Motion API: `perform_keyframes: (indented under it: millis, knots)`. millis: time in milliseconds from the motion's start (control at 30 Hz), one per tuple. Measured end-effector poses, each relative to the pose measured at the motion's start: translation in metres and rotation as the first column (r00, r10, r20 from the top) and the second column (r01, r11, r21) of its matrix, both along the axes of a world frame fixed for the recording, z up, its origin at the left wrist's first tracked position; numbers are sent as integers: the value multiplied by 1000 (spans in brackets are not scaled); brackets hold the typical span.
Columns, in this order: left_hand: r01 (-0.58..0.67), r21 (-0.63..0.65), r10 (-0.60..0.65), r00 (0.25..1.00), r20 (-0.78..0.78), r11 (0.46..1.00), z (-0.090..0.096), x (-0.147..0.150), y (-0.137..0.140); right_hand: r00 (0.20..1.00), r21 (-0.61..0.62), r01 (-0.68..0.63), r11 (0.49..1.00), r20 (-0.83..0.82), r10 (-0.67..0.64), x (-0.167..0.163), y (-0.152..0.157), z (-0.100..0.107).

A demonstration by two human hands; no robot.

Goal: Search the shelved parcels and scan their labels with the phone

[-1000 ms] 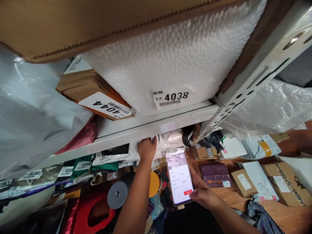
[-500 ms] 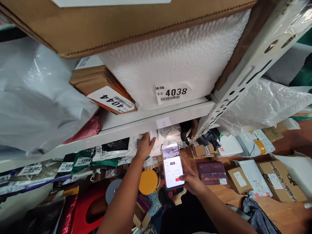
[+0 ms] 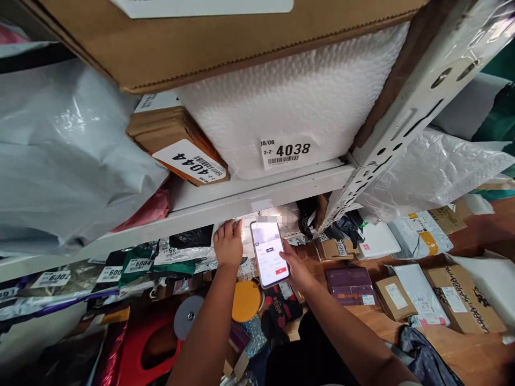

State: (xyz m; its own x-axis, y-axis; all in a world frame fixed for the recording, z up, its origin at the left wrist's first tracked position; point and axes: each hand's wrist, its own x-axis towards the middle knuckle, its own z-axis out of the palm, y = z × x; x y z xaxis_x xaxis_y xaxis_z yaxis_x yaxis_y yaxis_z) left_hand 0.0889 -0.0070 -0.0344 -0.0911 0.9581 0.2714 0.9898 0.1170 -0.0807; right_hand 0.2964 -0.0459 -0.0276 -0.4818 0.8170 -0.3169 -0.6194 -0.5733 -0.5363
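Both bare forearms stretch forward, side by side. The left hand point(image 3: 228, 245) lies palm down, fingers extended and slightly spread. The right hand point(image 3: 296, 269) is curled in a grip, thumb turned towards the left.

Right hand point(image 3: 296, 268) holding phone point(image 3: 269, 253), left hand point(image 3: 227, 244) on parcels point(image 3: 189, 252)

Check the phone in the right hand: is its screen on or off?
On. The phone in the right hand shows a bright white screen with a red button near the bottom.
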Motion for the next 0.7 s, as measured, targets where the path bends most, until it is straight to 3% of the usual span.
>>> perform_keyframes:
  millis: [267, 700]
  knots:
    - [-4, 25, 4, 1000, -22, 1000, -7, -8, -4, 998, 40, 66, 997, -24, -65, -49, 45, -1]
    - [-14, 18, 12, 996, 87, 1000, -12, -12, -5, 997, 84, 63, 994, -50, -59, -59, 56, 4]
